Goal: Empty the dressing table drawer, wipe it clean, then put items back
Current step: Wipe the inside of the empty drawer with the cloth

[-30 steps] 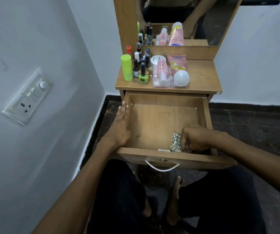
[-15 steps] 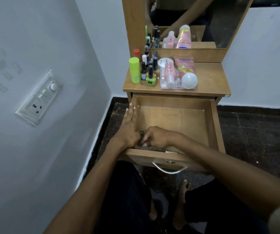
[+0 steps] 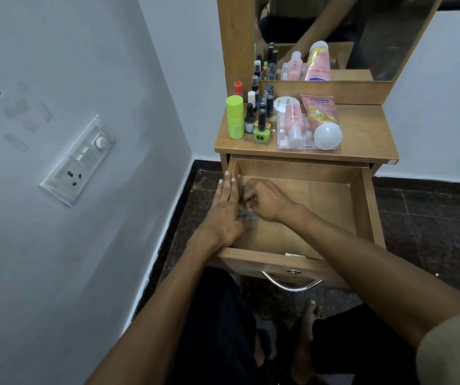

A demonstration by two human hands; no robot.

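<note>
My left hand (image 3: pixel 224 209) lies flat on the left wall of the open drawer (image 3: pixel 367 207), with the fingers straight and pointing away from me. My right hand (image 3: pixel 264 201) is just beside it, down inside the drawer at its left side, and its fingers are curled tight around a small cloth (image 3: pixel 244 211). The cloth is blurry and mostly hidden between my two hands, so I can only see a gray bit of it. The two hands are close together, nearly touching. The wooden floor of the drawer is bare, and a silver handle (image 3: pixel 292 286) hangs on the drawer front near my knees. The things from the drawer sit on the surface (image 3: pixel 367 134) above it. A lime green bottle (image 3: pixel 235 116) stands at the left, with small dark nail polish bottles (image 3: pixel 262 118) next to it. A white jar (image 3: pixel 285 104) sits behind them. A pink bottle (image 3: pixel 294 123) and a pink tube with a white cap (image 3: pixel 321 120) lie on a clear box (image 3: pixel 283 140). A mirror (image 3: pixel 362 31) stands at the back. A switch plate (image 3: pixel 80 159) is on the wall to my left.
</note>
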